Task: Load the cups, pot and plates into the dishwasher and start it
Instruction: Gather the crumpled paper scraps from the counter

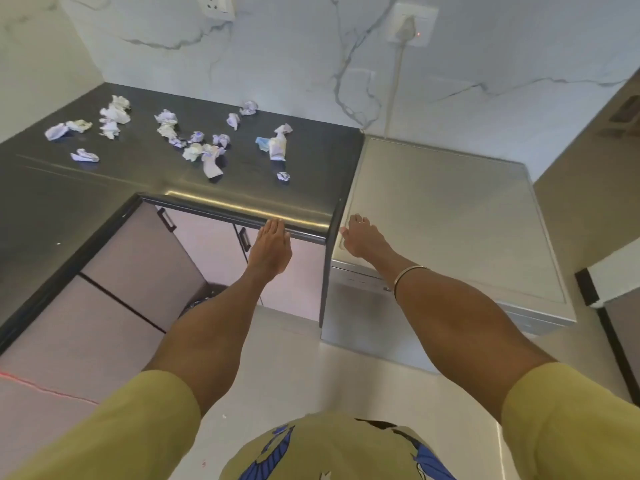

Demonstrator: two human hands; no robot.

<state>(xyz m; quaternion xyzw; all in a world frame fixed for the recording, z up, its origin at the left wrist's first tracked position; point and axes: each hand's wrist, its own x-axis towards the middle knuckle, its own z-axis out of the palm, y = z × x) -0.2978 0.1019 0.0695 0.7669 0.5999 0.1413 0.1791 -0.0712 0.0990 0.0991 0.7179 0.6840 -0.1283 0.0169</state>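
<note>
At the far left of my view the dark countertop (69, 188) runs into the corner under the marbled wall, and crumpled paper scraps (114, 114) lie scattered over its back half, from the left corner across to a small ball (283, 176) near its right end. Below the counter edge I see pale cabinet doors (138, 251) with dark handles. My left hand (272, 249) reaches forward with its fingers straight and together, the fingertips (275, 225) touching the rounded front lip of the countertop; it holds nothing. Just to the right, beside the counter's end panel, stands the dishwasher (450, 216), a silver box with a flat top, its door closed as far as I can see from above. My right hand (360, 239) lies palm down on the front left corner of its top, fingers stretched out flat and loosely spread, a ring on one finger and a thin bangle (410, 271) round the wrist; it presses or rests there and grips nothing. A white cord (394, 88) runs down the wall from a plugged socket (410, 27) to behind the dishwasher. I cannot find cups, pot or plates anywhere in view. Further right a beige wall face and a dark-edged ledge (595, 285) close the frame. At the bottom, my yellow sleeves (568, 420) and shirt front fill the view over a pale floor (311, 358).
</note>
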